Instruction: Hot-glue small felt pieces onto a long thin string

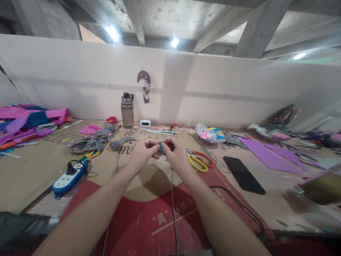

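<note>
Green piece (160, 146) between both grips (144, 151) (176, 151)

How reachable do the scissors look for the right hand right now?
Probably yes: the scissors lie beside the right hand, handles uncovered, though that hand seems occupied, pinching a small green piece together with the left hand.

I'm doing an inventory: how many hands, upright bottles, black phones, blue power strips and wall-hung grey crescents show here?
Hands (left hand, right hand): 2
Upright bottle: 1
Black phone: 1
Blue power strip: 1
Wall-hung grey crescent: 1
Total: 6
</note>
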Tool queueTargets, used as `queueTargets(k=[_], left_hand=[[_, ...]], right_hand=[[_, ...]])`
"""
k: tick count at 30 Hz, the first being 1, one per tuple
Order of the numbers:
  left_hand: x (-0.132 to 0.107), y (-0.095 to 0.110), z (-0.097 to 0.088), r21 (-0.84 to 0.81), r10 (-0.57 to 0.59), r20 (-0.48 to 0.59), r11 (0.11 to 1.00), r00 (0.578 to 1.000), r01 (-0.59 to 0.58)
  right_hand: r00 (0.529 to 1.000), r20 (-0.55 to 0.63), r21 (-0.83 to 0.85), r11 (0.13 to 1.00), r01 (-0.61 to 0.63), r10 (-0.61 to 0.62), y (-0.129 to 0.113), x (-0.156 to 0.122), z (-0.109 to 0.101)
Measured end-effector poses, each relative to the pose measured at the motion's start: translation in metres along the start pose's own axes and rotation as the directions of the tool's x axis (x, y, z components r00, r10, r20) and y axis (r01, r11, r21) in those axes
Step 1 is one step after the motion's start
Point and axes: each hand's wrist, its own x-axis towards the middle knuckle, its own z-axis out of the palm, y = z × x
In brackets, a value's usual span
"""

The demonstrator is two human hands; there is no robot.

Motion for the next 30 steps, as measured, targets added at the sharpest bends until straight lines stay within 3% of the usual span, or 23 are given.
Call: queueTargets(k=[18,30], left_hand=[[-0.006,0.008,0.004,0.086,0.032,0.020,0.996,0.999,-0.033],[0.002,-0.002,-0.001,-0.149,-0.098,0.000,0.984,0.995,0.096]], right_hand=[[0.999,-0.009,0.070,0.996,-0.049,0.050,-0.002,0.000,0.003],[0.990,0.110,0.285,0.951,-0.119,0.091,0.001,0.004,0.005]])
